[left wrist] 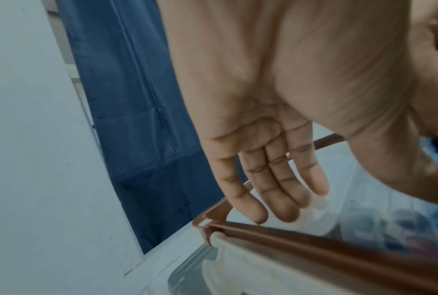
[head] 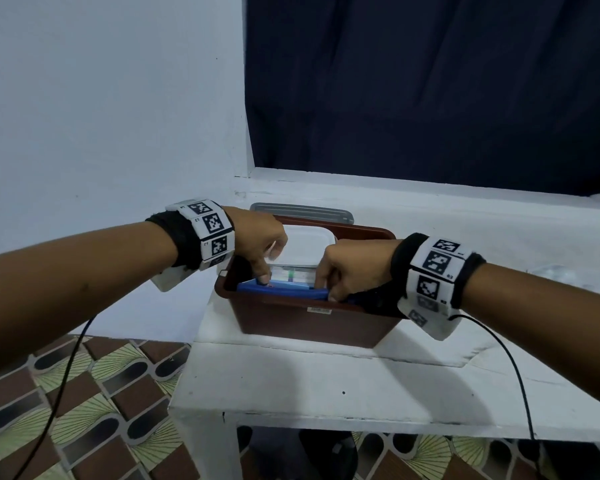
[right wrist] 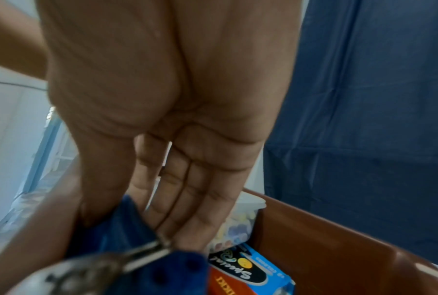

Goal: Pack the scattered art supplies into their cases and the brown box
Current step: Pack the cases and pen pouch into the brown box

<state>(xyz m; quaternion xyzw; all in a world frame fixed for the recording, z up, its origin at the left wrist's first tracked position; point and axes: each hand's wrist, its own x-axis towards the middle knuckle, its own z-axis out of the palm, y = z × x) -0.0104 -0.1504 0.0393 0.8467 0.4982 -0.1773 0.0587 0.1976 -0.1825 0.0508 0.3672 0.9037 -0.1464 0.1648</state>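
As a blue case [head: 281, 292] was lowered into the brown box [head: 305, 320] on the white worktop [head: 326, 386], both hands were seen reaching in over the rim. The left hand [head: 260, 247] was held at the case's left end, its fingers [left wrist: 271, 191] extended and lying together in the wrist view, one fingertip pressed down on the blue edge in the head view. The right hand [head: 350, 268] was placed at the case's right end; its fingers [right wrist: 200, 199] were stretched nearly straight against the blue fabric, the thumb set on the other side, so the case appeared to be pinched there, though the blur left this uncertain. A metal zip pull [right wrist: 147, 257] was shown hanging at that end. Already stowed in the box were a clear container with a white lid [head: 305, 244], holding what looked like pastel chalks, and a printed colour pack [right wrist: 248, 267]. A grey lid [head: 302, 213] lay behind the box. The case was judged to be a tight fit along the near wall: it could be jammed against the rim or left propped up if pressed unevenly, and the colour pack beneath could be crushed. The box might also be shoved across the worktop by a hard push.
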